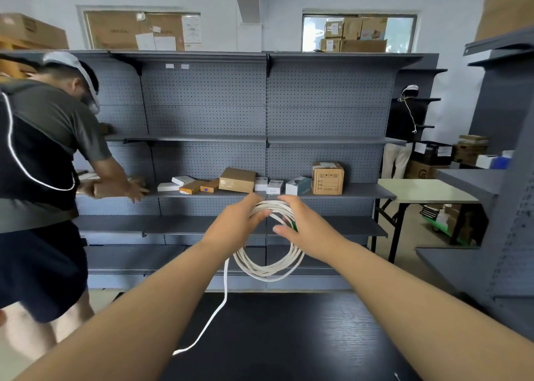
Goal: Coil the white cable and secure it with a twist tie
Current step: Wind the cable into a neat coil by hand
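The white cable (268, 268) hangs as a coil of several loops in the air above the dark table (289, 337). My left hand (234, 224) grips the top of the coil from the left, fingers curled round the strands. My right hand (303, 222) is curled over the coil's top right, and a bit of green shows under its fingers. A loose tail of the cable drops from below my left wrist down to the table's left part. I cannot make out a twist tie for certain.
Grey pegboard shelving (260, 120) stands behind the table, with several small boxes (328, 177) on its middle shelf. A person (43, 164) at the left bends over that shelf. Another person stands far right. A pale folding table (419, 190) is to the right.
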The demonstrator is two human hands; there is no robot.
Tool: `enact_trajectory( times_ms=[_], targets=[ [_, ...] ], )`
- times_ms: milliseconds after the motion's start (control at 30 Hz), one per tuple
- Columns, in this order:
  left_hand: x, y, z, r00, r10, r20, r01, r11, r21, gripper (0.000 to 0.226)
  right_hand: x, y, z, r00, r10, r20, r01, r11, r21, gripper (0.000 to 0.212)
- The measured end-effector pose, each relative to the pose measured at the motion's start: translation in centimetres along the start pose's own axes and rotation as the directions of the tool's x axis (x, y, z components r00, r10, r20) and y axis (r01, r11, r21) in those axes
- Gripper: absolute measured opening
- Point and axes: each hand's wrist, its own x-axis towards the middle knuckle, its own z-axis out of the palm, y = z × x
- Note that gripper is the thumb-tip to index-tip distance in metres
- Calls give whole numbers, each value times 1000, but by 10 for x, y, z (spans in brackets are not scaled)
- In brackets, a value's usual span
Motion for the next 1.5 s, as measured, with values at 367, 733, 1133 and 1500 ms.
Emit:
enact_trajectory(
  times_ms=[367,733,1133,1500],
  targets=[
    [-20,-27,-22,998,-55,-33,51,993,-105,17,9,-34,29,991,102,-85,-105,994,-35,28],
    [-33,-44,-35,996,33,-83,-26,996,84,15,18,-62,46,988,87,-126,-116,962,-247,39],
    [-38,-63,-40,986,-48,-160,31,994,-106,9,24,-69,67,954,245,-172,-272,949,-157,23],
    [-43,-63,-38,982,106,-158,-96,993,66,6,16,-90,69,990,105,-99,-142,826,-546,49]
  ],
)
